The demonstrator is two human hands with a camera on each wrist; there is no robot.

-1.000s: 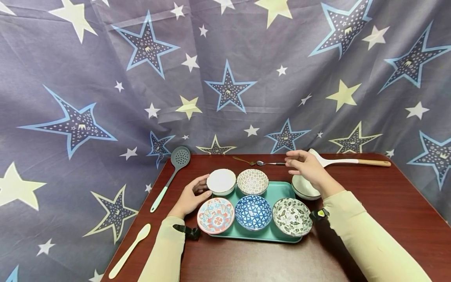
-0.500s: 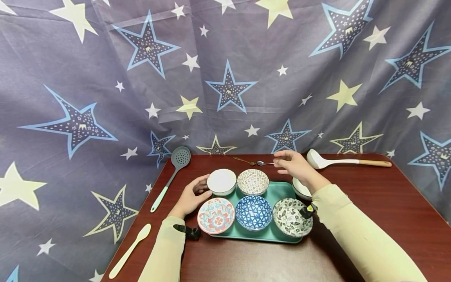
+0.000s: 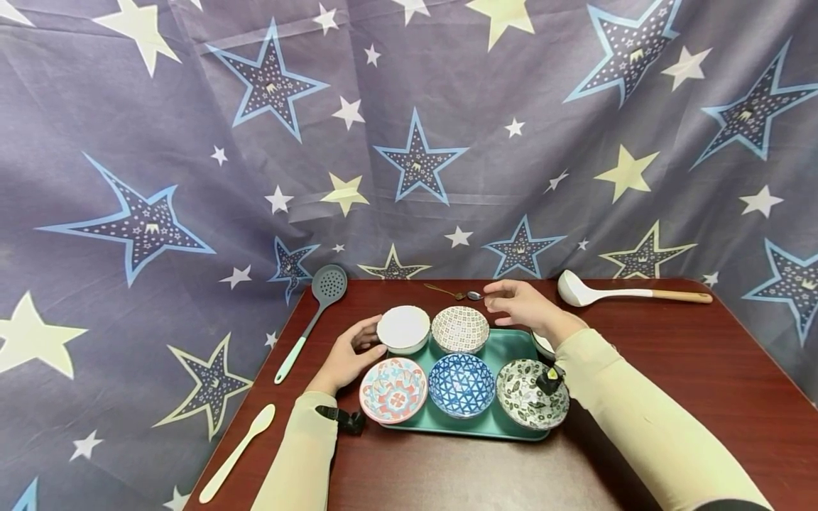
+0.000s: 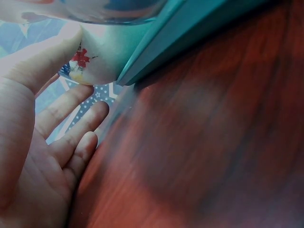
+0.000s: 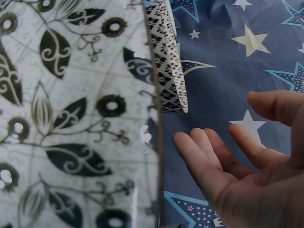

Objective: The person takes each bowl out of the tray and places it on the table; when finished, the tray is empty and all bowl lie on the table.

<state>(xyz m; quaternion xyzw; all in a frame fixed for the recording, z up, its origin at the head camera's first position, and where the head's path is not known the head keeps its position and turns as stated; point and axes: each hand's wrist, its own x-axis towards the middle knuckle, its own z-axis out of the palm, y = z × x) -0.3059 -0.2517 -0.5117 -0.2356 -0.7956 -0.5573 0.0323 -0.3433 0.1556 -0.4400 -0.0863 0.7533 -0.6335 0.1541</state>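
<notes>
My left hand (image 3: 348,357) is at the left side of a white bowl (image 3: 403,327), its thumb against or very near the wall (image 4: 102,52). The other fingers (image 4: 80,126) are spread beside the bowl. My right hand (image 3: 520,304) reaches over the back of the teal tray (image 3: 511,344) with relaxed fingers and nothing between them. Near its fingertips lies a small metal spoon (image 3: 473,295); the hand hides its handle. A brown-patterned bowl (image 3: 460,329), a red-and-blue floral bowl (image 3: 393,390), a blue bowl (image 3: 461,385) and a green-leaf bowl (image 3: 527,408) stand on the tray.
A white bowl with a dark rim (image 3: 543,345) is mostly hidden behind my right wrist. A grey slotted spoon (image 3: 329,284) and a cream spoon (image 3: 262,420) lie left. At the back are a thin gold utensil (image 3: 441,289) and a white ladle (image 3: 577,291) with a wooden handle.
My right hand has moved left along the back of the table, from beside the ladle toward the small spoon's bowl. My left hand has stayed at the white bowl.
</notes>
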